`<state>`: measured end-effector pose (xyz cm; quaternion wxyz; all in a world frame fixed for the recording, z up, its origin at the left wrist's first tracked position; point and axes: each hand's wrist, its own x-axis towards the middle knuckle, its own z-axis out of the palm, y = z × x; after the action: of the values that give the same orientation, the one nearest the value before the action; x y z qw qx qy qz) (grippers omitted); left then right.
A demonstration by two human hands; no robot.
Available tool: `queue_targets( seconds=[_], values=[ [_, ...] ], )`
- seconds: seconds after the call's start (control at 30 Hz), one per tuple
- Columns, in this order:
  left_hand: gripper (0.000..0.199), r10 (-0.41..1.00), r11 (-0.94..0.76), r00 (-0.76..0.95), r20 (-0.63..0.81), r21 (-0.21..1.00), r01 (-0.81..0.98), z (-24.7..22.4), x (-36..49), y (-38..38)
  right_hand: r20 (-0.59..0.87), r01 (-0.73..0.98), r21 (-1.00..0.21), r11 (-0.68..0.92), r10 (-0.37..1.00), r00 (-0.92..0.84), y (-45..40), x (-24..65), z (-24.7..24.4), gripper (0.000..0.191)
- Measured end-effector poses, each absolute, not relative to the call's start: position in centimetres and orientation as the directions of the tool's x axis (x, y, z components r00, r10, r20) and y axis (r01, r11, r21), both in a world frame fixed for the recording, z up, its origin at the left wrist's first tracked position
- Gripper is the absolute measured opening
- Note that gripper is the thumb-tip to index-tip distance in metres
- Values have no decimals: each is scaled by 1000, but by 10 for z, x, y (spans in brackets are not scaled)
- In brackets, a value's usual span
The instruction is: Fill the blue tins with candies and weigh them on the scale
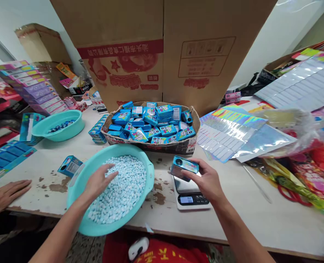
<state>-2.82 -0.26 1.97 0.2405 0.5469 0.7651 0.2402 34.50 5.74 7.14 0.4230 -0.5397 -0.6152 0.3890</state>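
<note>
Blue candy box [184, 167] held above the digital scale [192, 195], gripped between thumb and fingers of the right hand [205, 179]; scale display lit. Teal basin [148, 175] placed left of the scale, pale blue candies [120, 186] contained in it, their surface reached by the left hand [99, 180], fingers spread, nothing seen gripped. Carton of blue boxes [191, 146] set behind.

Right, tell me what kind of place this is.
Probably a small candy-packing workshop: a basin of loose pale-blue candies sits beside a digital scale, and an open carton behind them is heaped with small blue boxes.
</note>
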Motion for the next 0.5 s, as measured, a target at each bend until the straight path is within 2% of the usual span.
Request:
queue_targets(
  seconds=[0.1, 0.2, 0.27, 0.33, 0.4, 0.5],
  values=[
    [45, 955, 168, -289, 63, 687, 707, 50, -10, 40, 67, 463, -885, 53, 998, 15, 63, 373, 51, 45],
    [31, 937, -2, -227, 265, 655, 756, 75, 13, 105, 125, 502, -860, 95, 992, 26, 63, 383, 38, 56],
    [21, 947, 12, -211, 241, 630, 777, 83, 24, 150, 242, 517, -838, 175, 968, 64, 58, 386, 35, 65],
    [17, 967, 92, -219, 131, 618, 781, 85, 29, 187, 346, 521, -826, 217, 924, 165, 50, 390, 35, 64],
    [28, 976, 139, -214, 50, 615, 777, 85, 32, 209, 417, 521, -819, 240, 873, 254, 37, 397, 36, 54],
    [37, 990, 80, -134, 37, 636, 767, 87, 34, 215, 498, 585, -766, 266, 821, 278, 12, 406, 38, 41]
  ],
)
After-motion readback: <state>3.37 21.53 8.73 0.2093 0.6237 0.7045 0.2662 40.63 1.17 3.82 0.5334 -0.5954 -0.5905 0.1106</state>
